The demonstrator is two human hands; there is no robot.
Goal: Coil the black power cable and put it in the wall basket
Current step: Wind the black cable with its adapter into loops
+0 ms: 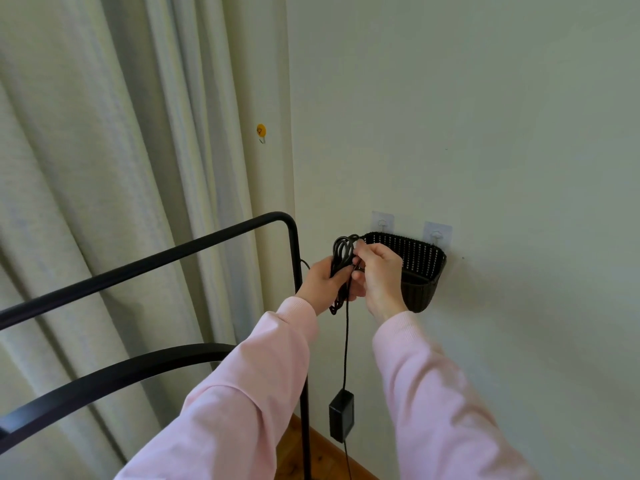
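My left hand [320,280] grips a bundle of several loops of the black power cable [343,252], held upright just left of the wall basket [424,268]. My right hand [379,271] pinches the cable beside the loops, in front of the basket's left end. From the hands a single strand hangs straight down to the black power brick [341,415], which dangles in the air, and a thinner lead runs on below it. The dark woven basket hangs on two clear wall hooks.
A black metal rack frame [207,237] with a vertical post stands to the left of my hands. Pale curtains [104,168] hang behind it. A yellow smiley hook [261,130] is stuck on the wall. Wooden floor shows at the bottom.
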